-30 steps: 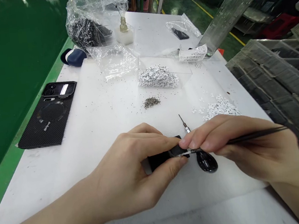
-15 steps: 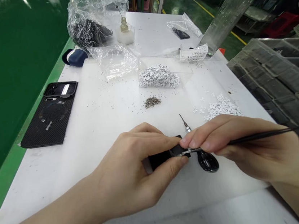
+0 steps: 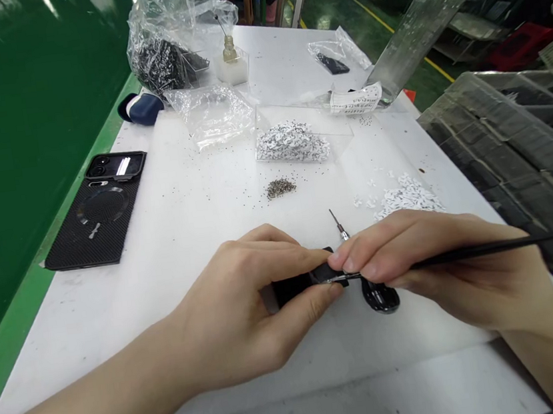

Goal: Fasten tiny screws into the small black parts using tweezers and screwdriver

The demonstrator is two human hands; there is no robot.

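Both hands have drifted slightly up the view, and the long black handle of the fine-tipped tweezers (image 3: 478, 251) now runs nearly level. The left hand (image 3: 229, 310) pinches a small black rectangular piece (image 3: 297, 290), with the thumb beneath and the fingers closed over the top. The right hand (image 3: 445, 267) has its thumb and fingers together around the tweezers. The piece lies across the view with its long axis roughly level, just above the table's near edge. Its right end sits between the two hands, with the metal tweezer tips meeting it from the right, so the right hand is the nearer to that end. Whether the tips grip anything there is too small to tell.

Just beyond, a precision screwdriver's silver shaft (image 3: 343, 231) points away, its black oval handle (image 3: 379, 298) partly under the right hand. Farther up the white table (image 3: 170, 247) lie a small heap of tiny grey screws (image 3: 281, 188), white paper-like bits (image 3: 409, 197) and a clear acrylic tray (image 3: 304, 103) holding more. To the left lies a black carbon-textured phone case (image 3: 91, 223). At the far end stand a small glass bottle (image 3: 230, 50) and a plastic bag of dark parts (image 3: 158, 63).
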